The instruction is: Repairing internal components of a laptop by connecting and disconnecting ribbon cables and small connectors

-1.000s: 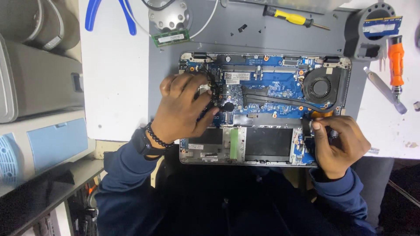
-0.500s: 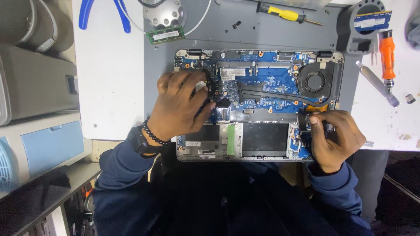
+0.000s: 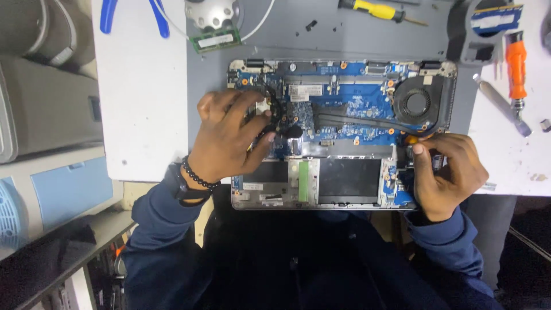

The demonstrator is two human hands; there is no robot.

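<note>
Laptop: opened grey laptop chassis with blue circuit board [image 3: 344, 103] lies on the white desk [image 3: 138, 103], long axis left to right.
Left hand [image 3: 232, 135]: fingers curled, pressing the board's left part.
Right hand [image 3: 445, 172]: pinched closed on a small orange-tipped tool [image 3: 411, 138], just below the round black fan [image 3: 417, 103], the nearer hand to it.

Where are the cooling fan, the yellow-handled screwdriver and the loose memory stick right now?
cooling fan [image 3: 417, 103], head view, on its round hub.
yellow-handled screwdriver [image 3: 374, 10], head view, on the yellow handle.
memory stick [image 3: 216, 41], head view, middle of the green board.
</note>
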